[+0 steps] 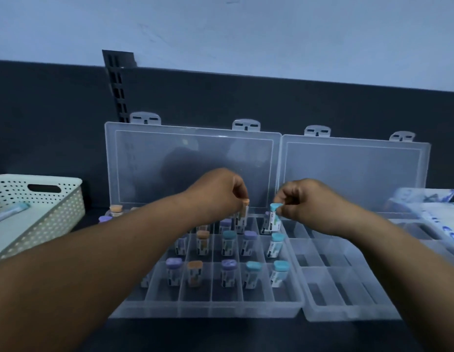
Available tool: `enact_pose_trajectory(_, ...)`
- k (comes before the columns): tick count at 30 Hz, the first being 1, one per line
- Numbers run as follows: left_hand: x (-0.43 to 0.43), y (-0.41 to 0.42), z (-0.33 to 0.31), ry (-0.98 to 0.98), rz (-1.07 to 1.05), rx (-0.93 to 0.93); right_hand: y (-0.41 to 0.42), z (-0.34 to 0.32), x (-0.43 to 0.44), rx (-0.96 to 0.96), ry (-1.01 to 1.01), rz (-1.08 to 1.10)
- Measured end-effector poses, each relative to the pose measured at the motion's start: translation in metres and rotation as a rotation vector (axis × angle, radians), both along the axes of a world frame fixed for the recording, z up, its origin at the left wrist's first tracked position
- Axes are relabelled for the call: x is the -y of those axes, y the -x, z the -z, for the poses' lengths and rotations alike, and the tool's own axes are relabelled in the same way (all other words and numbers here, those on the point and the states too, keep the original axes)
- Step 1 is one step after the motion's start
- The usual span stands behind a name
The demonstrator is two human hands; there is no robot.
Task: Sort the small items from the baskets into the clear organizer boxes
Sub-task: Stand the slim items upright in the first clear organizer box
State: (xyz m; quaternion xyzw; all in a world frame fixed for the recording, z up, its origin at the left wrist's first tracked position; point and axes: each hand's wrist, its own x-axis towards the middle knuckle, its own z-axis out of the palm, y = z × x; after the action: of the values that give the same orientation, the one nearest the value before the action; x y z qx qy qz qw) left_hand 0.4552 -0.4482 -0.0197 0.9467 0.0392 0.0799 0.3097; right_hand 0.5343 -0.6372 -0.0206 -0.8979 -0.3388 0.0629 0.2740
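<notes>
Over organizer box (210, 309), left hand (218, 193) pinching orange-capped tube (242, 215), right hand (303, 199) teal-capped tube (274, 218)

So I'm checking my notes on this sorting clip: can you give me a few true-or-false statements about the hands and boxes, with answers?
1. The left hand pinches an orange-capped vial. True.
2. The right hand holds a purple-capped vial. False: it pinches a teal-capped vial.
3. The left organizer box and the right organizer box both have their lids open. True.
4. The white basket stands right of the boxes. False: it stands at their left.
</notes>
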Motion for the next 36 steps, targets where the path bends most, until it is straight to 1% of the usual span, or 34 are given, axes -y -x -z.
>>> enact_pose_trajectory(6,0.009,-0.006,0.008,-0.026,-0.012,-0.047,-0.001,0.016,0.003,-0.029,0.038,-0.006)
enact_pose_trajectory(13,0.017,-0.008,0.01,-0.03,-0.009,-0.039,0.001,0.026,0.004,-0.052,0.05,-0.009)
enact_pose_trajectory(28,0.02,-0.01,0.022,-0.114,-0.011,-0.207,-0.001,0.03,0.001,-0.13,0.045,-0.007)
enact_pose_trajectory(36,0.018,-0.009,0.024,-0.12,-0.017,-0.193,-0.001,0.027,0.001,-0.126,0.035,-0.006)
